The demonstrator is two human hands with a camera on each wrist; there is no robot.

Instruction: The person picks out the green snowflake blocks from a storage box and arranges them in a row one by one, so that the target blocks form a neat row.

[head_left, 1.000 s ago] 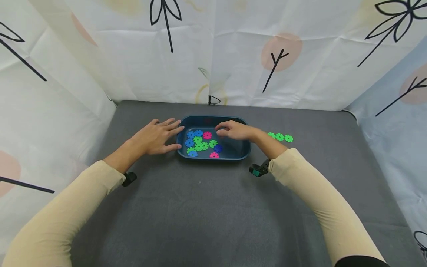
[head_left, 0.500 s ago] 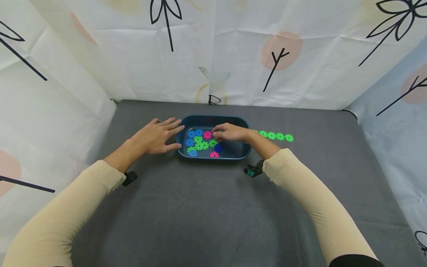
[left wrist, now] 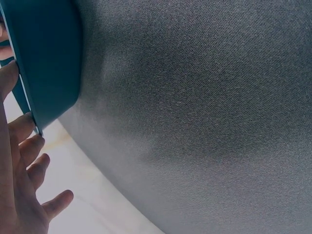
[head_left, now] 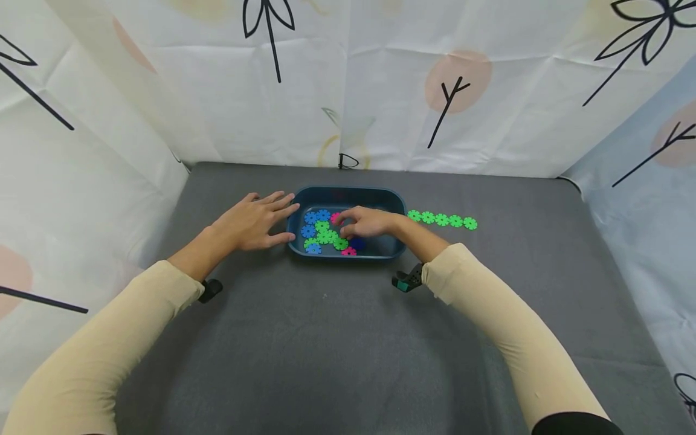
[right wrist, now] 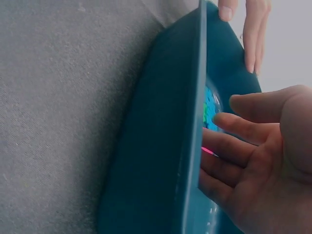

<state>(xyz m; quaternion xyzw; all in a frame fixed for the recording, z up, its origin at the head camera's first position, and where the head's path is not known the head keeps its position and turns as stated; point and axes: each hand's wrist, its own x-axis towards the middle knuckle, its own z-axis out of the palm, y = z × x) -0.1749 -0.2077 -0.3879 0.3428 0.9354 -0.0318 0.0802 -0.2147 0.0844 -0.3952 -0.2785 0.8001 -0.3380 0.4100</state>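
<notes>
A dark blue tray [head_left: 380, 246] holds several toothed plastic discs: green discs [head_left: 327, 236], light blue discs [head_left: 310, 217], a dark blue disc [head_left: 357, 244] and pink ones, including a pink disc [head_left: 349, 251] near the front wall. My left hand [head_left: 260, 223] rests its spread fingers on the tray's left rim. Inside the tray, my right hand [head_left: 370, 222] reaches over the discs, index finger and thumb apart, with fingertips right at a green disc [head_left: 341, 244]. In the right wrist view, its fingers [right wrist: 229, 146] are loosely bent and partly hidden behind the tray wall.
Several green discs lie in a row [head_left: 441, 220] on the grey table [head_left: 326, 338], starting beside the tray's right end. A white patterned cloth [head_left: 391, 121] hangs behind the table and along both sides.
My right hand has moved left and slightly nearer, and a green disc in the tray has shifted toward the front. More of the green row shows past the forearm. The left hand stays put.
</notes>
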